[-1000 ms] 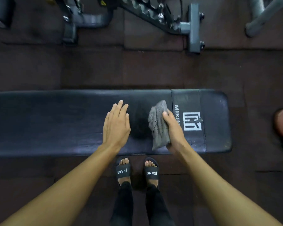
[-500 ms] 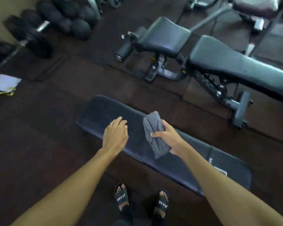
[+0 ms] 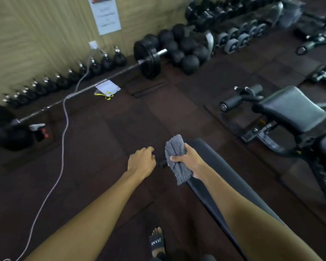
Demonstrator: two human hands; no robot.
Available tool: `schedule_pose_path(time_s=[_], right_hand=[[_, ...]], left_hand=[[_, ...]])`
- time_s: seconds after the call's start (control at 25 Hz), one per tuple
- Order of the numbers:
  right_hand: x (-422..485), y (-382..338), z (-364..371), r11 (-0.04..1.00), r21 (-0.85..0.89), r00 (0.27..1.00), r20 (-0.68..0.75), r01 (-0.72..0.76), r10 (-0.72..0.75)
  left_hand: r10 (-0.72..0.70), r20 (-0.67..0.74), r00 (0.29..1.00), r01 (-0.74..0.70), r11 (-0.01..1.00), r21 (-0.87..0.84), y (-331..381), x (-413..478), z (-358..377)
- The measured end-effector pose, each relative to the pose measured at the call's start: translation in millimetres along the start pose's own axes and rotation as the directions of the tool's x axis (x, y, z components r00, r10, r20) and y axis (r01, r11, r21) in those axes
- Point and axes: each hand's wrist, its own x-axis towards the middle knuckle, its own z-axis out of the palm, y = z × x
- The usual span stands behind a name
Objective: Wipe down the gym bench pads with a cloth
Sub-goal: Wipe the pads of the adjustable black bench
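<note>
Gripping the bunched grey cloth (image 3: 177, 157) in the right hand (image 3: 193, 161), seemingly just clear of the end corner of the flat bench pad (image 3: 224, 178), likely lining up a stroke there. Hanging the left hand (image 3: 141, 161) empty and loosely curled over the floor beside that end, probably to stay out of the wiping path.

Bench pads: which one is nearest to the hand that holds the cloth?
The long flat pad under the right hand and its grey cloth; the adjustable bench's pads stand farther right.

Both arms extended forward, left hand (image 3: 141, 161) loosely curled, right hand (image 3: 192, 160) gripping cloth (image 3: 175, 148)
</note>
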Motion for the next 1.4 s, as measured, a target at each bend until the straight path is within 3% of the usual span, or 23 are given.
schedule_pose_path(time_s=[0.32, 0.64, 0.92, 1.04, 1.4], right_hand=[[119, -104, 101, 0.999, -0.032, 1.000, -0.004, 0.031, -0.031], [289, -227, 130, 0.996, 0.022, 0.995, -0.054, 0.085, -0.083], [397, -319, 122, 0.994, 0.087, 0.979, -0.197, 0.063, -0.045], [443, -344, 111, 0.989, 0.128, 0.948, -0.316, 0.073, -0.029], [471, -370, 36, 0.892, 0.394, 0.736, -0.668, 0.220, 0.113]], left_hand=[[-0.074, -0.037, 0.997, 0.072, 0.996, -0.061, -96, 107, -92], [-0.024, -0.043, 0.999, 0.023, 0.999, -0.025, -127, 306, -187], [0.148, -0.004, 0.989, -0.148, 0.989, 0.006, -123, 467, -254], [0.281, 0.042, 0.959, -0.283, 0.958, 0.046, -113, 546, -271], [0.628, 0.248, 0.738, -0.668, 0.733, 0.131, 14, 666, -286]])
